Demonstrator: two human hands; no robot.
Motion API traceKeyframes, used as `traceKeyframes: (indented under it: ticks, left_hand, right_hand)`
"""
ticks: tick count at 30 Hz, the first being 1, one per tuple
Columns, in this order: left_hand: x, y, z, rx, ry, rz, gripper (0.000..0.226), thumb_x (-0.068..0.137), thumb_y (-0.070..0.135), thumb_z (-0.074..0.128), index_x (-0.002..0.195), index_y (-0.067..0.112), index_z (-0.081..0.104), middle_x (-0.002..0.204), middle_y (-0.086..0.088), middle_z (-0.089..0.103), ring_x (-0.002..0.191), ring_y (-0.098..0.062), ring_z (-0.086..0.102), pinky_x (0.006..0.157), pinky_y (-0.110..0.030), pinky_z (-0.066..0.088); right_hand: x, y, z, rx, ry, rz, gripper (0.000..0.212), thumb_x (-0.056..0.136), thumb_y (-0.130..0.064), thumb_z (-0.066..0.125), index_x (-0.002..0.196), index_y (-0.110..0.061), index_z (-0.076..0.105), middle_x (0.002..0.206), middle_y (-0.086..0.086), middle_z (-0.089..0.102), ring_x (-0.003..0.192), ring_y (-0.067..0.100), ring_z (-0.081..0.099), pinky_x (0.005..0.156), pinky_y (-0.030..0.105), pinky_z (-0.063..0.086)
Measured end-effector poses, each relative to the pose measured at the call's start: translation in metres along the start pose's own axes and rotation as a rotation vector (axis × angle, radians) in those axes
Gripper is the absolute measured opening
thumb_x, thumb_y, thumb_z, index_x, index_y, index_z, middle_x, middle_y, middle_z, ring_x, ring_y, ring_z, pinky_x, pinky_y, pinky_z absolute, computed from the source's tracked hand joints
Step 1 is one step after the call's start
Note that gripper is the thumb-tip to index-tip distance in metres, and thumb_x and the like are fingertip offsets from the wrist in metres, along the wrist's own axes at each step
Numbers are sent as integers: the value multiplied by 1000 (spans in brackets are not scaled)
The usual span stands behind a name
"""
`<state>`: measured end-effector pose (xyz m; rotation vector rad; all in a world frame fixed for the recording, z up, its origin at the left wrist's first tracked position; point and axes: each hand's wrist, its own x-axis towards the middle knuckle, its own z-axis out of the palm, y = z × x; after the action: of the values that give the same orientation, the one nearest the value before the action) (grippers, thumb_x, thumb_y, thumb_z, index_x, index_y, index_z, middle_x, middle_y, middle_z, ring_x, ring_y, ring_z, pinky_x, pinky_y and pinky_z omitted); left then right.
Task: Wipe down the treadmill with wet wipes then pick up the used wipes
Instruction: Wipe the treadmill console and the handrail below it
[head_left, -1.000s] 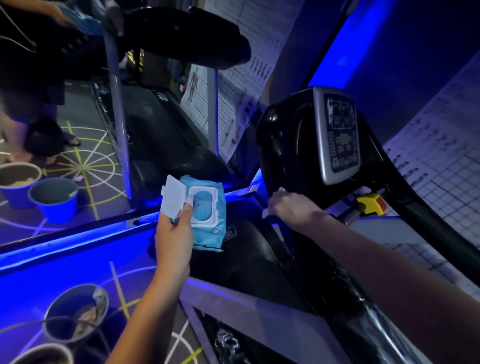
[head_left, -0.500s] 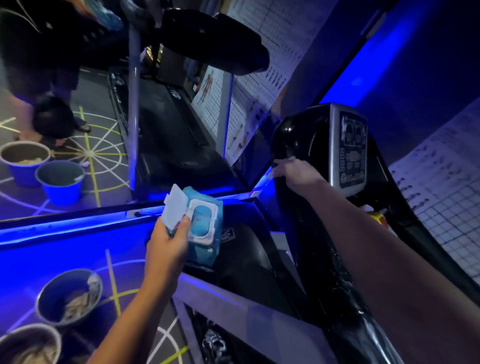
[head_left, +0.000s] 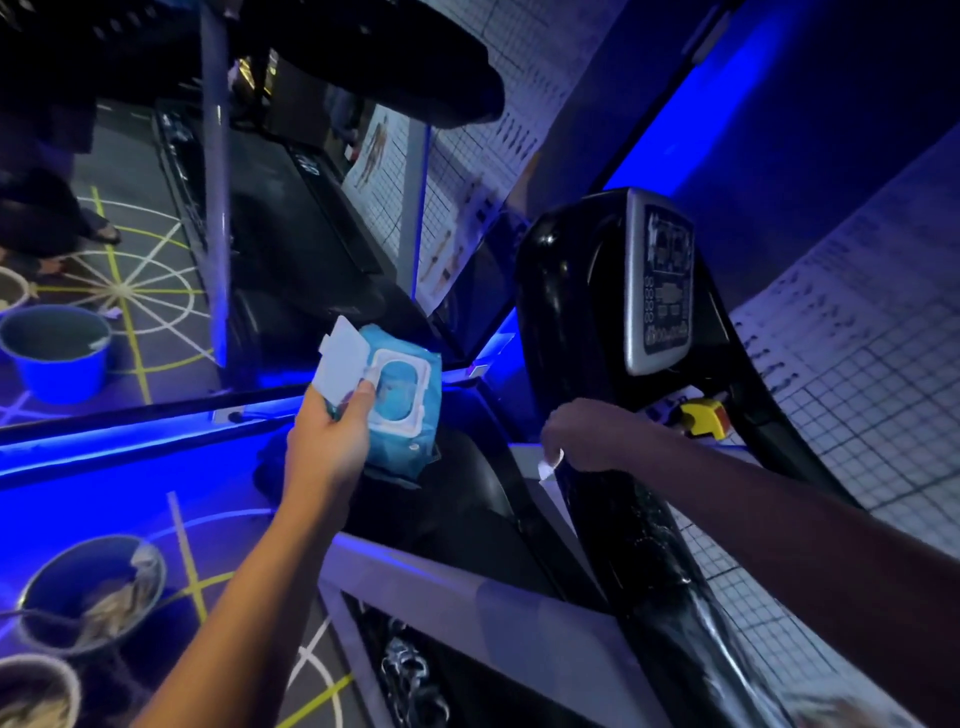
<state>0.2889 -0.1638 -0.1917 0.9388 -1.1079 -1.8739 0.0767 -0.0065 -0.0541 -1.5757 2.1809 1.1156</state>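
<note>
No text is legible: the treadmill console panel (head_left: 667, 291) and wall charts (head_left: 857, 374) (gridded, with small figures) blur out.

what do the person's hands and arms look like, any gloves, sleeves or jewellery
Nothing is worn, as far as the frame shows. The left hand and right hand have no gloves, rings or bands, and the left arm and right arm show no sleeve or watch. The right side is in shadow, so small details there are hard to tell.

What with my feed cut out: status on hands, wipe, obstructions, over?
Left hand holds wipes pack, lid open. Right hand grips wipe on treadmill upright. Nothing blocking it.
</note>
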Motion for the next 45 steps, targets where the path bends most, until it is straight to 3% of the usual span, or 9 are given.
traceKeyframes:
  ticks: [4,10,15,25,30,34,37,40,45]
  left_hand:
    - [2,5,-10,-10,39,6,66,67,68,69,126,39,67,116,17,75,111,-15,72,105,-51,55]
    - [-3,-1,-12,34,-14,3,45,75,62,67,118,46,66,119,22,73,114,-11,70,107,-51,53]
    - [-11,-10,6,44,-44,-20,33,88,50,70,120,45,65,117,21,74,109,-9,72,102,-50,57]
    - [-34,-31,33,117,-101,-95,26,77,64,66,99,51,66,113,20,73,107,-9,69,103,-48,55]
    - [-38,-39,24,153,-86,-92,10,91,54,69,98,51,63,112,22,71,104,-3,67,103,-45,54]
    - [-37,-33,16,145,-72,-111,22,90,52,67,110,44,63,118,16,71,109,-13,69,102,-49,55]
    - [-37,-29,16,152,-65,-114,27,82,57,67,107,47,63,117,18,71,110,-14,69,102,-51,55]
    - [-38,-28,18,134,-82,-125,21,84,57,68,102,48,63,115,20,71,109,-13,70,103,-52,55]
    - [-39,-36,22,147,-111,-132,46,75,65,65,117,49,62,120,19,71,113,-13,68,104,-52,55]
  right_hand:
    - [-11,-7,-16,54,-128,-39,40,89,-1,55,117,-21,76,120,2,73,109,19,67,92,32,54]
    - [22,27,-42,410,646,104,51,84,6,47,111,-23,78,115,-2,75,112,18,68,98,25,50]
    - [21,-6,9,144,206,167,46,90,-5,51,122,-30,71,134,4,60,119,27,62,98,36,50]
    - [-55,-40,91,46,20,7,26,98,-20,57,117,-28,71,120,-3,57,119,16,56,77,26,44]
    - [-70,-40,68,88,72,0,36,95,-9,52,119,-28,73,125,-6,67,119,21,60,94,25,41]
    - [-41,-21,43,108,413,81,42,93,-23,35,112,-24,73,112,-1,65,105,28,64,71,37,54]
    - [-8,-25,52,-141,353,105,57,96,-30,20,112,-17,73,107,9,63,101,28,62,77,40,56]
    - [1,-32,88,-309,308,74,35,85,-3,47,61,-9,72,64,9,63,69,27,67,85,35,56]
    - [-19,-37,144,-304,138,29,36,46,-15,95,39,-18,60,43,0,54,49,20,60,62,26,57]
